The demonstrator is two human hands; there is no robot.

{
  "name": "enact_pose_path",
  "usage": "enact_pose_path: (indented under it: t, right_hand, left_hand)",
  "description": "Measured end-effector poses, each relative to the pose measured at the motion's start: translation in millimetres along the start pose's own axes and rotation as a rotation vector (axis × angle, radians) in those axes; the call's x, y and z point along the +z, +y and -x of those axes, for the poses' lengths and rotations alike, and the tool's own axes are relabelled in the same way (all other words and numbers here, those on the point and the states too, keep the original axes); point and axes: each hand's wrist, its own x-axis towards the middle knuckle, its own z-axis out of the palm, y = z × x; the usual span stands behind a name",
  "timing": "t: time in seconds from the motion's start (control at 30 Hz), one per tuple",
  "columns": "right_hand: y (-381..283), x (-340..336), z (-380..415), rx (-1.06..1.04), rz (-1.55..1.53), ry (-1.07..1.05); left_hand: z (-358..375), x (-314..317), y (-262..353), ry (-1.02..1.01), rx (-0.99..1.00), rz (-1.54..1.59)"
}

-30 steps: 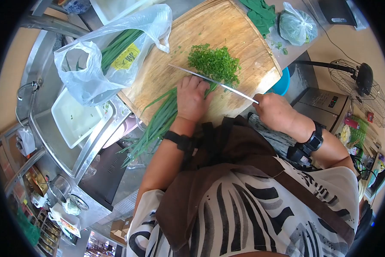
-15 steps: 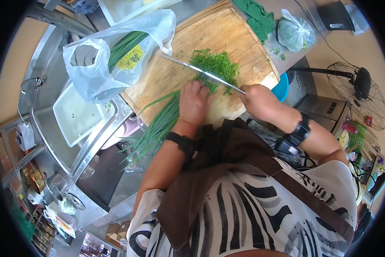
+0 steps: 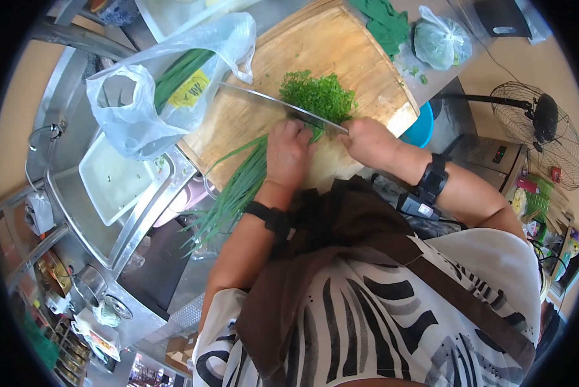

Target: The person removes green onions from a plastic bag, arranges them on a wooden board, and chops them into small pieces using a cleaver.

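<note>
Across the wooden cutting board (image 3: 302, 39), we hold green stalks (image 3: 244, 171) under a knife (image 3: 270, 102).

Our left hand (image 3: 288, 155) has its fingers curled down over the stalks, pinning them; their long ends spread from beneath those fingers past the board's near edge. Our right hand (image 3: 369, 142) is wrapped tightly round the knife's handle, the blade slanting just beyond our left fingertips. Past the blade from those fingertips lies a heap of chopped greens (image 3: 318, 92).
</note>
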Motion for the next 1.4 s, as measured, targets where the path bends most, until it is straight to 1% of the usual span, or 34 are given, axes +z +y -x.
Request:
enact_pose_path:
  t: [0.03,0.13,0.17,0.2,0.27,0.3,0.4,0.5,0.53,0.6,0.63,0.7,0.73,0.83,0.9,0.93,1.0,1.07,1.13,1.27,1.33,1.4]
  right_hand:
    - [-1,-4,3,0.002,-0.071,0.013]
    - [-1,-10,21,-0.009,-0.094,0.082]
    - [-3,-15,31,0.057,-0.041,0.051]
    - [-6,-22,42,0.063,-0.046,0.046]
    - [-7,-36,62,0.001,0.027,-0.006]
    - [-3,-36,69,-0.030,0.042,0.011]
    - [1,-34,64,-0.022,0.080,-0.047]
    - [2,-3,14,0.034,0.144,-0.140]
    - [-4,-3,5,0.034,0.142,-0.139]
    - [-17,-4,-5,-0.002,0.035,-0.045]
    - [-16,-1,-3,-0.007,0.032,-0.033]
    - [-7,1,1,-0.021,-0.097,0.079]
    - [-4,-3,4,-0.028,-0.085,0.088]
    - [-5,-11,27,0.001,-0.037,0.073]
    - [-13,-31,49,0.055,0.026,0.007]
    - [-12,-35,58,0.061,0.024,0.008]
    - [-8,-38,71,-0.017,0.088,-0.034]
    - [-8,-36,73,0.015,0.082,-0.039]
    - [-8,-32,68,0.046,0.078,-0.043]
    - [-20,-3,12,-0.005,0.121,-0.060]
    - [-21,1,-1,-0.029,0.156,-0.066]
    - [-22,-2,-2,-0.072,0.038,-0.018]
  left_hand:
    - [0,1,0,0.017,0.010,-0.006]
    - [2,0,-1,0.040,0.022,-0.005]
    - [3,-1,0,0.056,0.021,0.006]
    - [5,-1,2,0.064,0.025,0.021]
    - [6,3,-1,0.062,0.034,0.022]
    - [6,3,-1,0.068,0.033,0.019]
    - [8,4,-2,0.072,0.024,0.031]
    - [7,5,-1,0.072,0.024,0.005]
    - [6,7,0,0.070,0.025,0.004]
    - [6,5,2,0.091,0.047,-0.053]
    - [7,4,3,0.094,0.056,-0.061]
    - [5,4,3,0.063,0.027,-0.072]
    - [3,4,2,0.079,0.031,-0.074]
    - [10,3,0,0.058,0.057,-0.076]
    - [8,4,-1,0.088,0.063,-0.025]
    - [8,4,-2,0.085,0.067,-0.021]
    - [10,4,-2,0.086,0.044,0.006]
    - [12,5,-2,0.088,0.038,0.014]
    - [8,5,-2,0.093,0.034,0.020]
    - [9,4,-1,0.073,0.036,0.003]
    - [11,1,0,0.060,0.046,-0.015]
    - [14,-3,0,0.014,0.025,-0.008]
